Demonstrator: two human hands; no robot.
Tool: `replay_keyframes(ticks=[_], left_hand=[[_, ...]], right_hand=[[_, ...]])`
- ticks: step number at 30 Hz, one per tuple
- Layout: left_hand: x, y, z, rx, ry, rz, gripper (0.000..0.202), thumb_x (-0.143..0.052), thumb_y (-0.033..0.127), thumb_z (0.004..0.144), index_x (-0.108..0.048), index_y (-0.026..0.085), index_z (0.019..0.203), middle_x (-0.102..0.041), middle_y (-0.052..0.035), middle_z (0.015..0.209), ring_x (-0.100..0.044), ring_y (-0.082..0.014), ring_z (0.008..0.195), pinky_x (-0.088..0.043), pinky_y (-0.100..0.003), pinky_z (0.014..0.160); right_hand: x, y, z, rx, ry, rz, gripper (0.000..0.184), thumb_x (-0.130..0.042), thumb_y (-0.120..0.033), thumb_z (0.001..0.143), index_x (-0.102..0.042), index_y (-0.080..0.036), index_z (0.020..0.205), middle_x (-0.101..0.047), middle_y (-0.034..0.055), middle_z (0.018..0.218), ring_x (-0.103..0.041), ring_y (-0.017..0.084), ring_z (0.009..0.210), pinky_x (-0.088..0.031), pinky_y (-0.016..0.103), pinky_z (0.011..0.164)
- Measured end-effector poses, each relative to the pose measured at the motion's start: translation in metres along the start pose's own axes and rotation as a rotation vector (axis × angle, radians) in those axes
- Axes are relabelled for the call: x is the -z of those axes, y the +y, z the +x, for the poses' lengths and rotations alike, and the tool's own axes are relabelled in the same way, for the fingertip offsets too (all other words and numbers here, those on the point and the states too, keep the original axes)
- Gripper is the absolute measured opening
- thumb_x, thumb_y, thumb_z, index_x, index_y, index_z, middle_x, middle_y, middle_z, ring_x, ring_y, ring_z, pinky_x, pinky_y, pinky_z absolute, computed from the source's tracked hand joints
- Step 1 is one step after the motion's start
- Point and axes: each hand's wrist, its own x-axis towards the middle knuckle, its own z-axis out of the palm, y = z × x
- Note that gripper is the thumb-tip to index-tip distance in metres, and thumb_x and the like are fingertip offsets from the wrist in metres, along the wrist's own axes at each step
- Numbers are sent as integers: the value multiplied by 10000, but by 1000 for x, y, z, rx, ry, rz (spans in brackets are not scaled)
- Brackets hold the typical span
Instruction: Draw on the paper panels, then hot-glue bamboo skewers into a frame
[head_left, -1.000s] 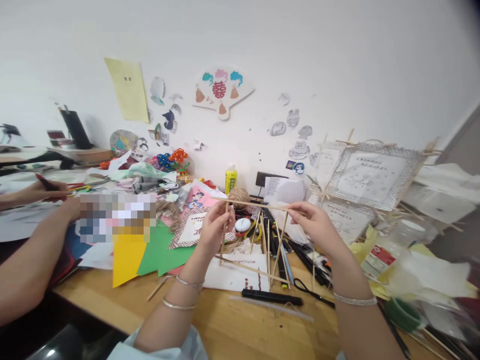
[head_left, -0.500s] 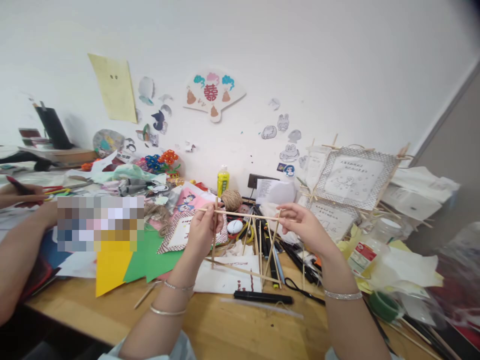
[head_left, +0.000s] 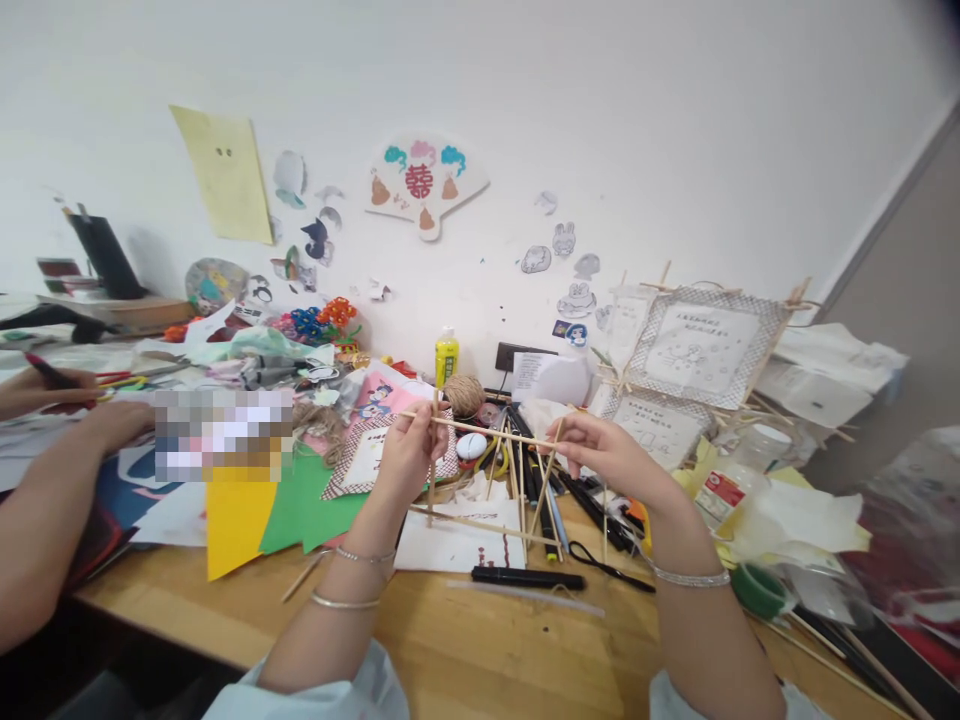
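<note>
A frame of thin wooden sticks (head_left: 487, 431) is held up over the table between my hands. My left hand (head_left: 412, 440) pinches its left corner, where a crosswise stick meets an upright one. At the right corner, the fingers of my right hand (head_left: 585, 440) are closed on the sticks. The frame's lower stick (head_left: 480, 527) slants above a white sheet (head_left: 457, 547) with dark red marks. Just below that sheet lies a black marker (head_left: 527, 579). Behind my left hand is a patterned-border picture (head_left: 352, 465).
A ball of twine (head_left: 465, 396) and a yellow bottle (head_left: 446, 358) stand at the back. Green paper (head_left: 322, 510) and orange paper (head_left: 240, 520) lie left. Another person's hand (head_left: 45, 388) holds a dark red pen there. A clear jar (head_left: 757, 455) stands right, near framed drawings (head_left: 701, 345).
My right hand's end of the stick frame has dropped slightly, so the crosswise stick slopes more. Both hands keep their hold. The view has shifted a little.
</note>
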Motion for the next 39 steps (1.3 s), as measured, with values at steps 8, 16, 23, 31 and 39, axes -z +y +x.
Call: replay_keyframes(ticks=[8, 16, 23, 31, 39], left_hand=[[-1, 2, -2, -19, -8, -10, 326, -679, 442, 708, -563, 147, 784, -477, 72, 480, -341, -23, 323, -234, -133, 323], [-5, 0, -4, -27, -82, -30, 329, -661, 432, 741, -596, 168, 925, -490, 66, 473, -326, -33, 321, -244, -130, 302], [-7, 11, -7, -77, -81, -68, 320, -693, 419, 721, -618, 157, 889, -492, 58, 484, -347, -25, 328, -259, -114, 304], [-2, 32, -8, -137, -48, -59, 306, -701, 389, 721, -621, 153, 899, -514, 41, 484, -350, -34, 306, -268, -124, 287], [13, 23, -2, 13, -48, -22, 254, -659, 379, 736, -606, 140, 800, -478, 49, 452, -346, -36, 294, -246, -127, 284]], right_hand=[[2, -6, -1, 37, 32, -14, 268, -603, -441, 776, -560, -189, 856, -602, -4, 731, -543, 100, 538, -439, 239, 553], [6, -4, -1, -9, 11, -46, 282, -599, -451, 766, -561, -185, 851, -655, 25, 807, -535, 98, 518, -436, 250, 541], [6, -11, -5, 54, 63, -39, 243, -594, -408, 787, -562, -188, 886, -655, 34, 826, -534, 94, 522, -447, 248, 540], [-8, -12, 2, 164, 130, 21, 253, -598, -372, 805, -595, -186, 977, -639, 28, 791, -564, 106, 556, -469, 262, 569], [-26, 9, 23, 115, 72, 145, 277, -632, -381, 768, -580, -181, 952, -622, 15, 800, -556, 94, 551, -467, 254, 570]])
